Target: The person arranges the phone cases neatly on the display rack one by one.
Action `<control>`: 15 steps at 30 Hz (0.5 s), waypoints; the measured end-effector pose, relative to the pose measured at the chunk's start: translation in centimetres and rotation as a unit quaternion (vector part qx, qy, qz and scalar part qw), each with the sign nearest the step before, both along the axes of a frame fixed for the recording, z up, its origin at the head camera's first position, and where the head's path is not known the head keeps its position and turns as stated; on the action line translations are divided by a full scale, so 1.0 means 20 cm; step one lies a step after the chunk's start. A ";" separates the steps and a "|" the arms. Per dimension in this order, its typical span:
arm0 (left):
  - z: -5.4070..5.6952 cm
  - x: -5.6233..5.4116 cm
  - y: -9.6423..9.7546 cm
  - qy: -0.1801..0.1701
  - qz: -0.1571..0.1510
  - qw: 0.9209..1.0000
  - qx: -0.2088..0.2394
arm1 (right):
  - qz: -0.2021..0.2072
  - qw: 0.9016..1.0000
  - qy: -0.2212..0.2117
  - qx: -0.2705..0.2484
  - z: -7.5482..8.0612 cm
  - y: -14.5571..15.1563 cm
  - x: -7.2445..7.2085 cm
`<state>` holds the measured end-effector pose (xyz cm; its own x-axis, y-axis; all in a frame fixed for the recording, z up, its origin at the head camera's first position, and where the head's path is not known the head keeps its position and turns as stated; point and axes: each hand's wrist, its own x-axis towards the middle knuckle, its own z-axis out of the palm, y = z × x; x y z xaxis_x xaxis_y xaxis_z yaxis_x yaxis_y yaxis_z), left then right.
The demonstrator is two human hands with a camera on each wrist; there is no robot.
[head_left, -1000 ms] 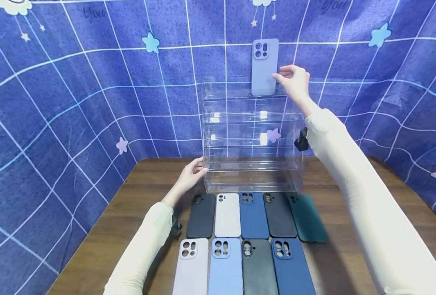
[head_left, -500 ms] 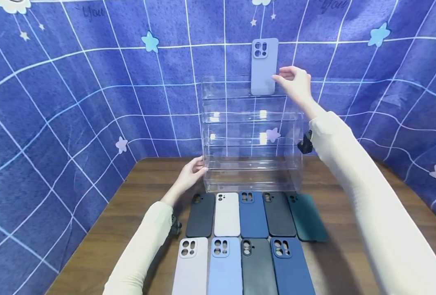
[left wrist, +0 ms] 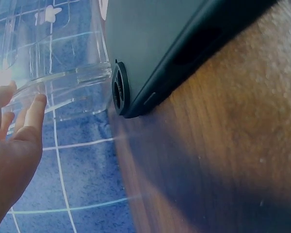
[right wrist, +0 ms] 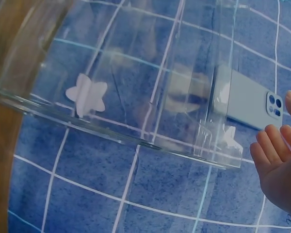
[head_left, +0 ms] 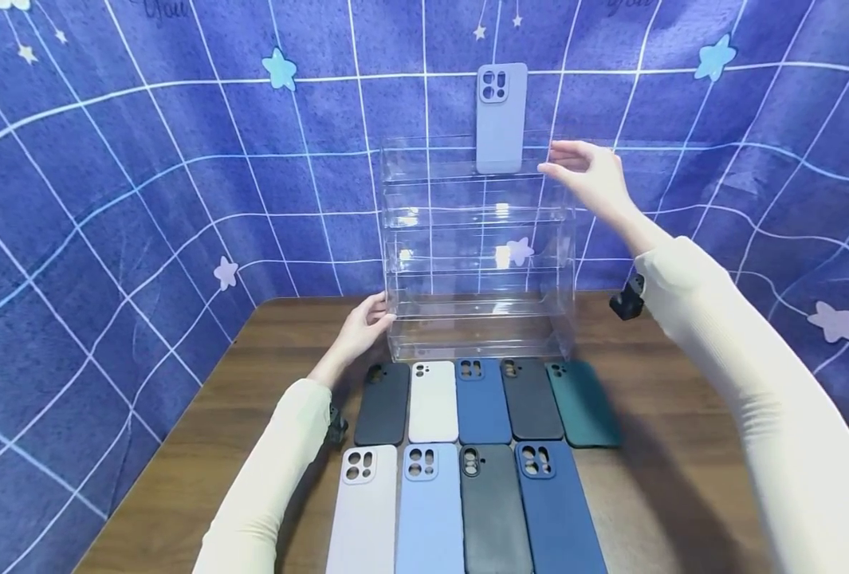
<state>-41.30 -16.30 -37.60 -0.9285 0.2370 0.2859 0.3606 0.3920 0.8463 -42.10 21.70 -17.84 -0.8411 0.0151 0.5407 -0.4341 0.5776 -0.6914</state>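
A lavender phone case [head_left: 501, 127] stands upright in the top tier of a clear plastic display rack [head_left: 477, 307]. My right hand [head_left: 589, 175] is just right of that case, apart from it, thumb and fingers spread with nothing between them. In the right wrist view, the phone case [right wrist: 250, 99] leans in the rack's top tier beside the right hand [right wrist: 279, 155]. At the rack's lower left side, my left hand [head_left: 358, 328] grips the side edge, thumb in front and fingers behind. The left wrist view shows the left hand [left wrist: 19, 145] around the clear panel edge.
Right before the rack lies a row of phone cases, including black, white [head_left: 434, 402], blue and dark green [head_left: 583, 405] ones. A nearer row holds pale lilac [head_left: 363, 510], light blue [head_left: 430, 510], black and navy cases. A blue patterned cloth [head_left: 166, 159] hangs behind the wooden table [head_left: 682, 383].
My right hand has let go of the lavender phone case and drawn away to the right and slightly down. The left hand keeps its place on the rack. The head view has shifted slightly.
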 end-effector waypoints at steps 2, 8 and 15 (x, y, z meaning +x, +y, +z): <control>-0.03 -0.03 -0.01 0.002 0.004 1.000 -0.001 | 0.010 1.000 -0.002 0.000 -0.02 0.01 0.03; -0.08 -0.07 -0.02 -0.001 0.008 1.000 0.007 | 0.029 1.000 -0.011 0.001 -0.09 0.04 0.13; -0.08 -0.06 -0.02 -0.005 0.008 1.000 -0.012 | 0.048 0.999 -0.011 0.002 -0.17 0.07 0.23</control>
